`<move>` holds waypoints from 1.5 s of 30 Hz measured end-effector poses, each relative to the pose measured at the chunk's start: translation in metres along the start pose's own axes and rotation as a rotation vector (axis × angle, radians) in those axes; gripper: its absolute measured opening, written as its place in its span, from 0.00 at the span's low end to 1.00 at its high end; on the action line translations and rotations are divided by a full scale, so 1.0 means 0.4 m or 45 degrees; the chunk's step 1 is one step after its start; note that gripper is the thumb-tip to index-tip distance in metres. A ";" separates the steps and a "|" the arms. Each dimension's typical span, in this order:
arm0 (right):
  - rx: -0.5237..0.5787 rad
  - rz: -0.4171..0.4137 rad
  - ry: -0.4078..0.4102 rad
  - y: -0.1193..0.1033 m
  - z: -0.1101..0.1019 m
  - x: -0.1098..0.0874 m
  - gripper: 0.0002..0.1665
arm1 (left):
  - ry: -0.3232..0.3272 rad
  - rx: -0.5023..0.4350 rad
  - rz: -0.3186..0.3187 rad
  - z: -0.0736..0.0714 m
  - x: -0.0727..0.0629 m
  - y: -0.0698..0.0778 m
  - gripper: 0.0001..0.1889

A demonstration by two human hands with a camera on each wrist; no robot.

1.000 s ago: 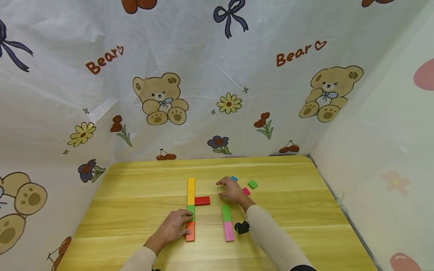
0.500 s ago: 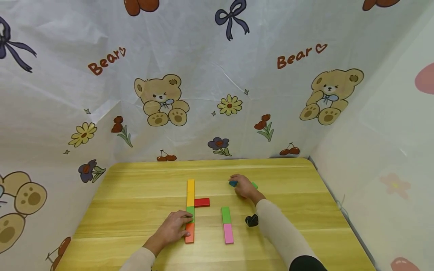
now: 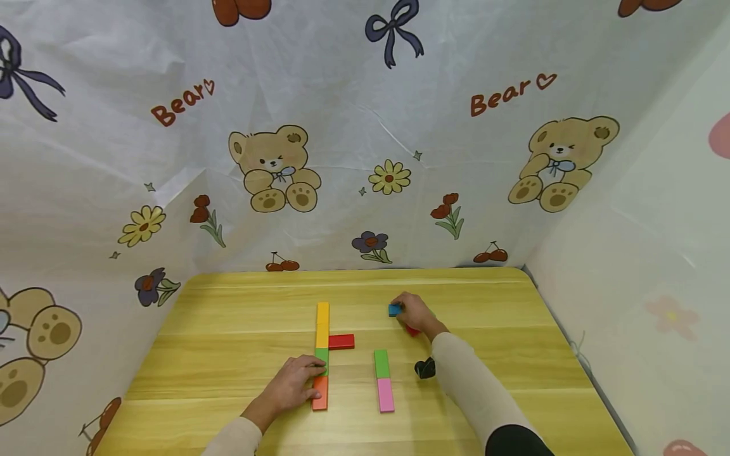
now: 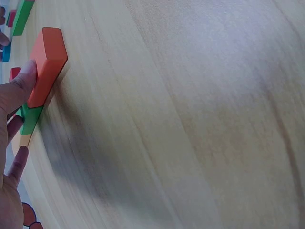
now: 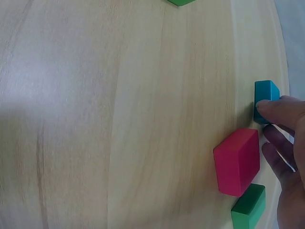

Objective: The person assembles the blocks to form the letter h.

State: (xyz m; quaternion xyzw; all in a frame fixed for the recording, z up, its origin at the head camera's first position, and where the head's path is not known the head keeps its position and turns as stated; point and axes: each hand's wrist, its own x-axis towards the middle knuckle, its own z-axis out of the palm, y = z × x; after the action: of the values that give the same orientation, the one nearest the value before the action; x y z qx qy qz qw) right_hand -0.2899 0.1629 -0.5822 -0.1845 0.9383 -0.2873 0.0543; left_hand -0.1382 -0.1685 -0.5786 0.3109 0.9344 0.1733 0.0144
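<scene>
My right hand (image 3: 419,313) pinches a small blue block (image 5: 264,90) between thumb and fingers, low over the tabletop or touching it; I cannot tell which. Close by lie a crimson block (image 5: 238,162) and a green block (image 5: 249,207), both largely covered by the hand in the head view. My left hand (image 3: 292,382) rests on a straight row of blocks. Its thumb touches the orange block (image 3: 320,398) and its fingers reach the green one (image 3: 322,356). Two yellow blocks (image 3: 322,334) extend the row away from me, and a red block (image 3: 342,342) sticks out sideways.
Right of the row, a green block (image 3: 381,364) and a pink block (image 3: 386,396) lie end to end. A black object (image 3: 424,368) shows beside the right sleeve. The wooden table (image 3: 228,329) meets a patterned cloth (image 3: 336,126) at the back.
My right hand has moved to the right from an open pose left of the blue block and now pinches that block. The left hand stays in place on the row.
</scene>
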 end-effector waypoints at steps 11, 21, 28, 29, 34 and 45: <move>0.021 0.065 0.010 -0.016 -0.002 -0.019 0.18 | 0.009 -0.005 -0.002 0.015 -0.002 0.005 0.25; 0.131 0.033 -0.014 -0.077 0.001 -0.038 0.17 | 0.020 0.006 -0.006 0.004 -0.004 0.004 0.25; 0.171 0.024 -0.043 -0.108 0.014 -0.050 0.16 | 0.016 -0.004 0.002 -0.001 -0.001 -0.002 0.24; 0.177 0.020 -0.052 -0.111 0.016 -0.052 0.15 | 0.017 -0.003 0.009 -0.001 -0.002 -0.002 0.24; 0.201 -0.012 -0.087 -0.131 0.030 -0.054 0.15 | 0.027 0.010 0.015 0.001 -0.004 0.000 0.24; 0.190 -0.048 -0.142 -0.166 0.069 -0.059 0.16 | -0.007 -0.024 -0.011 0.000 0.002 0.002 0.24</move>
State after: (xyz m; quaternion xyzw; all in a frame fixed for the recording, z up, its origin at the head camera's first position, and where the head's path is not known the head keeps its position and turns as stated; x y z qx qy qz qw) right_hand -0.2414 0.1067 -0.5680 -0.2134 0.9062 -0.3467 0.1145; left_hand -0.1382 -0.1674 -0.5782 0.3072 0.9340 0.1811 0.0204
